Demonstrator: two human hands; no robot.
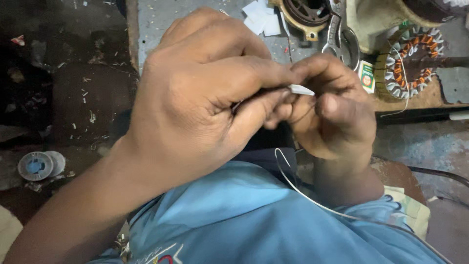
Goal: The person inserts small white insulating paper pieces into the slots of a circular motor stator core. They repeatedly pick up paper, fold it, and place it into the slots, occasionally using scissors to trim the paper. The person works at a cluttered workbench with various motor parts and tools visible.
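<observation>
Both hands, left (195, 98) and right (332, 107), pinch one thin white sleeve (301, 90) (stiff, flat) in tight grip.

A small white sleeve (301, 90) looks like smooth matt plastic. The thin white cord (293, 183) seems soft fibre. The pliers (337, 34) are dull metal; the shirt (254, 215) is smooth blue cloth.

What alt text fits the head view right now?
Two bare hands meet over a blue-clad lap: the left hand and right hand pinch a small white sleeve between fingertips. A white thread trails below; a wound stator and spool lie nearby.
</observation>
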